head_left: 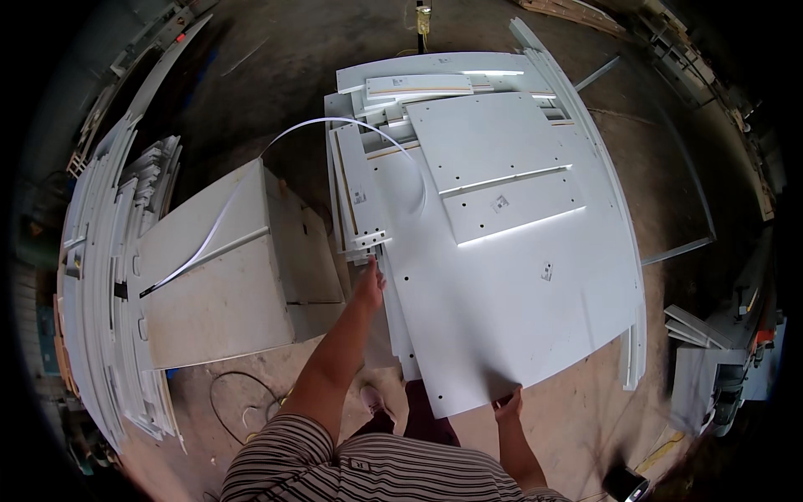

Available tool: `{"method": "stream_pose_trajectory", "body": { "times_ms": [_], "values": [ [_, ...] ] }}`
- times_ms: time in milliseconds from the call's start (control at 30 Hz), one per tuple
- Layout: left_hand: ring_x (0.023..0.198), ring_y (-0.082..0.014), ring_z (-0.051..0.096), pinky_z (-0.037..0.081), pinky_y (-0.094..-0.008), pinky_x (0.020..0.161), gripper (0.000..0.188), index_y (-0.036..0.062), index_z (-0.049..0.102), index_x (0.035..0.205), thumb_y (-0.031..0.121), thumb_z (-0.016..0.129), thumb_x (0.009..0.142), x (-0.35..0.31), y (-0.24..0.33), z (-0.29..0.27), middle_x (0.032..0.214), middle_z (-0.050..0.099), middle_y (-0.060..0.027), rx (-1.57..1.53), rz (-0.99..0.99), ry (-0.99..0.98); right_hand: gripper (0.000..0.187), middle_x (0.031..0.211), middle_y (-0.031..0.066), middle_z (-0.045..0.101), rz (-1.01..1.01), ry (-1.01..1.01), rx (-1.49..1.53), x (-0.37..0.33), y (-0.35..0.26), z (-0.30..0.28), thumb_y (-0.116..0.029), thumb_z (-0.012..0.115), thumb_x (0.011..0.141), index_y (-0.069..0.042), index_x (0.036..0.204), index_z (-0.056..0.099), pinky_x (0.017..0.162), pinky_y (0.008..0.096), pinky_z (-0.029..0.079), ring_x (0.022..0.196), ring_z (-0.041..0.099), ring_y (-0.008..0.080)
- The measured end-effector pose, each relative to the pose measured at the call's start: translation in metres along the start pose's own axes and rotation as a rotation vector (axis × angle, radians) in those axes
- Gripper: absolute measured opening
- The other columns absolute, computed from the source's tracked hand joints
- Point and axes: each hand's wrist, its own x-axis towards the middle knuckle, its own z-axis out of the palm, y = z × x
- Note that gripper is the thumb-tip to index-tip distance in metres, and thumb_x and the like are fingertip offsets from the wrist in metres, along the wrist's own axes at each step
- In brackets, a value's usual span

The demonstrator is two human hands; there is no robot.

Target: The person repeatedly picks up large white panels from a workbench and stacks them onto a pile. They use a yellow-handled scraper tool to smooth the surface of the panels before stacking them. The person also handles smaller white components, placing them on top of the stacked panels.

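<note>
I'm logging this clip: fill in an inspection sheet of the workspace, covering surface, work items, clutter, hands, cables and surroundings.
Surface: a large white panel with small holes lies on a stack of boards; what holds the stack up is hidden.
Work items: two smaller white panels lie on the large one; narrow boards are piled along its left side.
Clutter: a thin white strip arches from a pale box toward the large panel.
Hands: left hand at the near end of the narrow boards; right hand at the large panel's near edge; exact grips unclear.
Cables: a dark cord loops on the floor.
Surroundings: more stacked boards at far left.
</note>
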Motion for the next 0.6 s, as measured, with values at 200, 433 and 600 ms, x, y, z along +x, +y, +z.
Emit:
{"method": "stream_pose_trajectory", "body": {
  "times_ms": [200, 433, 600],
  "values": [
    [0.092, -0.021, 0.046, 0.042, -0.0412, 0.081, 0.058, 0.0128, 0.053, 0.11, 0.058, 0.069, 0.077, 0.066, 0.05, 0.042, 0.099, 0.05, -0.0073, -0.304, -0.049, 0.213, 0.04, 0.087, -0.001, 0.06, 0.045, 0.002, 0.028, -0.001, -0.001, -0.002, -0.055, 0.046, 0.093, -0.018, 0.101, 0.058, 0.071, 0.0413, 0.041, 0.08, 0.055, 0.0184],
    [0.066, -0.0188, 0.056, 0.051, -0.0323, 0.058, 0.046, 0.0065, 0.059, 0.1, 0.046, 0.072, 0.08, 0.061, 0.079, 0.007, 0.08, 0.06, -0.0074, -0.22, 0.206, 0.45, 0.042, 0.094, -0.0003, 0.06, 0.107, -0.008, 0.004, -0.002, -0.008, -0.005, -0.056, 0.047, 0.093, -0.017, 0.106, 0.056, 0.076, 0.0433, 0.041, 0.085, 0.056, 0.0192],
    [0.075, -0.0218, 0.061, 0.051, -0.0318, 0.061, 0.041, 0.0025, 0.06, 0.1, 0.034, 0.077, 0.079, 0.044, 0.114, -0.016, 0.085, 0.061, -0.0094, -0.441, 0.339, 0.187, 0.048, 0.108, 0.0001, 0.058, 0.111, -0.025, -0.016, -0.003, -0.007, -0.003, -0.057, 0.045, 0.093, -0.017, 0.116, 0.054, 0.087, 0.0451, 0.038, 0.097, 0.053, 0.0201]
  ]
}}
